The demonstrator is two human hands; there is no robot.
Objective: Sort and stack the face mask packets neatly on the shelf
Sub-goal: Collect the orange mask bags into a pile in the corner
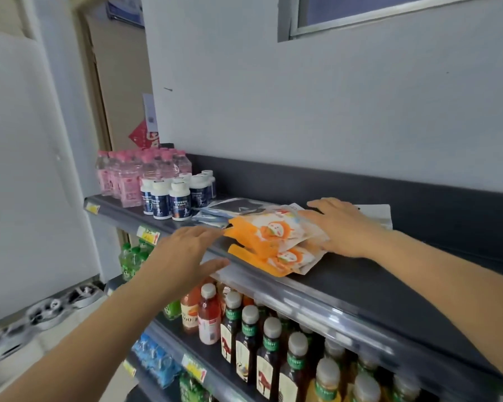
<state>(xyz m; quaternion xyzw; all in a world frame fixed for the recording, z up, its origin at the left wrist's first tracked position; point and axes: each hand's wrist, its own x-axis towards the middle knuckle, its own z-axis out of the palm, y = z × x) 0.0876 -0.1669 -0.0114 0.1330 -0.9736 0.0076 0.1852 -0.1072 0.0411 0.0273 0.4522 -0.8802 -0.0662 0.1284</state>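
Right now your right hand (340,227) lies flat, fingers straight, pressing on the orange-and-white face mask packets (269,233), which sit stacked under and just left of that palm on the top shelf (360,285). Your left hand (186,253) is open too, fingers spread, hovering at the shelf lip with its fingertips just beside the packets' orange edge. Beyond those fingertips lie darker flat packets (233,208), then white-capped bottles (172,198).

Both arms raised and reaching forward, forearms bare. Left grip (186,253): palm down, fingers straight and close together, thumb splayed out, angled toward my right. Right grip (343,227): further forward, palm down, fingers spread flat, pointing left.
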